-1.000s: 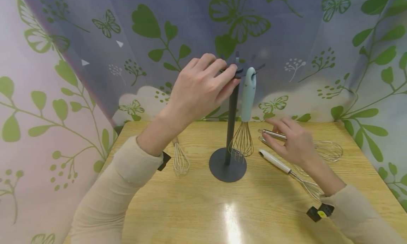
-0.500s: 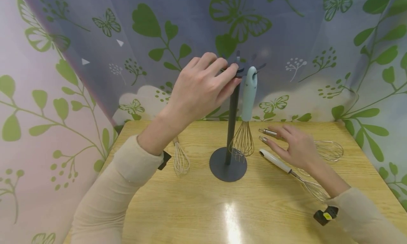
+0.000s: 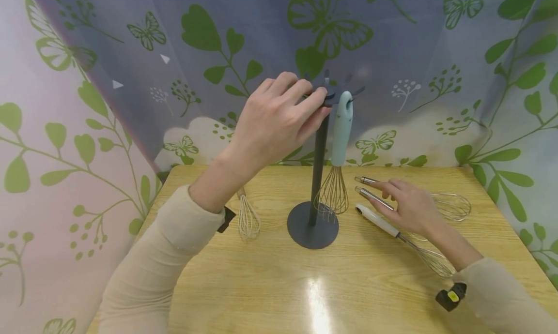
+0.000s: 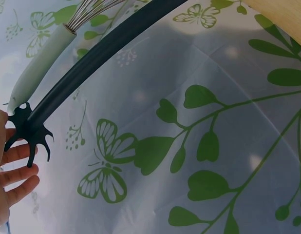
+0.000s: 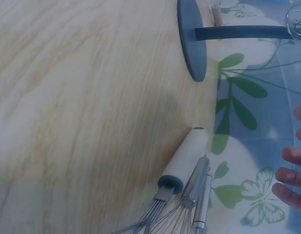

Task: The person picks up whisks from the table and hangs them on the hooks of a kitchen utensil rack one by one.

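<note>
My left hand (image 3: 274, 113) holds the hooked top of a black utensil stand (image 3: 318, 179). In the left wrist view, its fingertips (image 4: 28, 189) show behind the dark hooks (image 4: 31, 131). A whisk with a pale blue-green handle (image 3: 341, 135) hangs from one hook by its handle hole, wires downward. My right hand (image 3: 411, 203) is over the whisks at right, fingers spread. Its fingertips overlap two steel-handled whisks, the far one (image 3: 365, 180) and the nearer one (image 3: 366, 192). Closer to me lies a white-handled whisk (image 3: 378, 220). The right wrist view shows these handles bunched together.
A whisk with a wooden handle (image 3: 248, 218) lies left of the stand's round base (image 3: 301, 235), partly behind my left forearm. Everything stands on a wooden table (image 3: 270, 285). Patterned cloth (image 3: 244, 29) with leaves and butterflies rises behind the table and at both sides.
My right hand has come down and slightly right over the steel-handled whisks. The left hand stays at the stand's top, and the hanging whisk is practically still.
</note>
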`<action>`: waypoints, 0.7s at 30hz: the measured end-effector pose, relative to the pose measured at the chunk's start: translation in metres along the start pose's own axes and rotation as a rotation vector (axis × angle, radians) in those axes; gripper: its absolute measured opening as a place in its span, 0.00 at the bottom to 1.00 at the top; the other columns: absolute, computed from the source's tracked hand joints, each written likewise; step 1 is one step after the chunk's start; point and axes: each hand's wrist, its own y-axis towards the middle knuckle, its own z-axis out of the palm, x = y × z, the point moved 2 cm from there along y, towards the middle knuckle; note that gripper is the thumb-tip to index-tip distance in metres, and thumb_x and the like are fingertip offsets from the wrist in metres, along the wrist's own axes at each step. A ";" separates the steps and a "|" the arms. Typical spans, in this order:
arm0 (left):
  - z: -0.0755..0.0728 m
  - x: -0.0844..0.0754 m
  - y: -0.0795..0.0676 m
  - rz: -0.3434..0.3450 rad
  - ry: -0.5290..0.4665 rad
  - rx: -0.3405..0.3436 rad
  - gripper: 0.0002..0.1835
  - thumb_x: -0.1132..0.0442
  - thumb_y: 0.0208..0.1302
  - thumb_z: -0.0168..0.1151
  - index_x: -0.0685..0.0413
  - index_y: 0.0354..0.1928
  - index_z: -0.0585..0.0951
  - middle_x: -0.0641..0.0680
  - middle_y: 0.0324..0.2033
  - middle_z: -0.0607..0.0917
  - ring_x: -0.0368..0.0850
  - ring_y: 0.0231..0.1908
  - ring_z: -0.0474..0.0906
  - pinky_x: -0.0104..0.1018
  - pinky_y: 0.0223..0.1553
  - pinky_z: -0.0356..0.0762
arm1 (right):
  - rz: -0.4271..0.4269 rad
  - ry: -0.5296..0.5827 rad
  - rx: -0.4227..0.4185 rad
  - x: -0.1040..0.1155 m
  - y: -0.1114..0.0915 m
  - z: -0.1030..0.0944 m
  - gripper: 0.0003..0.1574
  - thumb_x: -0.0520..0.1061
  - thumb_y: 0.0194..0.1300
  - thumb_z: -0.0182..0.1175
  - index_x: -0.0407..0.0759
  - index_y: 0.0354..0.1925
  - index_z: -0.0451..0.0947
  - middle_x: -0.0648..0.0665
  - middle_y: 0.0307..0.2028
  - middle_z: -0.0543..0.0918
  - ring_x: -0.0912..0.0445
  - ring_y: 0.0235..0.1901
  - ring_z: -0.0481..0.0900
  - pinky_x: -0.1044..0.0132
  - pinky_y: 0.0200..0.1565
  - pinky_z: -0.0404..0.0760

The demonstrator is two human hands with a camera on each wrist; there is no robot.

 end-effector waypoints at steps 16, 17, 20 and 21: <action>-0.001 0.001 0.000 0.003 0.000 -0.007 0.18 0.51 0.83 0.53 0.53 0.49 0.88 0.53 0.39 0.91 0.54 0.43 0.84 0.41 0.43 0.85 | 0.104 -0.035 0.348 -0.014 -0.007 0.014 0.27 0.59 0.73 0.65 0.49 0.62 0.83 0.49 0.38 0.89 0.66 0.21 0.72 0.72 0.17 0.65; 0.000 0.001 0.000 0.003 0.001 -0.007 0.18 0.51 0.83 0.53 0.53 0.49 0.88 0.53 0.39 0.91 0.54 0.43 0.84 0.41 0.43 0.85 | 0.101 -0.038 0.356 -0.015 -0.008 0.015 0.27 0.60 0.73 0.64 0.49 0.63 0.83 0.49 0.38 0.89 0.66 0.22 0.73 0.71 0.17 0.65; 0.000 0.001 0.000 0.004 0.002 -0.009 0.17 0.51 0.82 0.54 0.53 0.49 0.88 0.53 0.39 0.91 0.54 0.42 0.84 0.41 0.42 0.85 | 0.089 -0.034 0.371 -0.017 -0.010 0.018 0.27 0.60 0.74 0.64 0.48 0.62 0.83 0.48 0.38 0.90 0.65 0.22 0.74 0.71 0.16 0.64; 0.000 0.001 0.000 0.005 0.002 -0.010 0.17 0.51 0.82 0.54 0.53 0.48 0.88 0.53 0.39 0.91 0.54 0.42 0.84 0.41 0.42 0.85 | 0.083 -0.032 0.372 -0.017 -0.011 0.019 0.27 0.60 0.74 0.64 0.47 0.62 0.83 0.48 0.38 0.90 0.65 0.22 0.74 0.71 0.16 0.63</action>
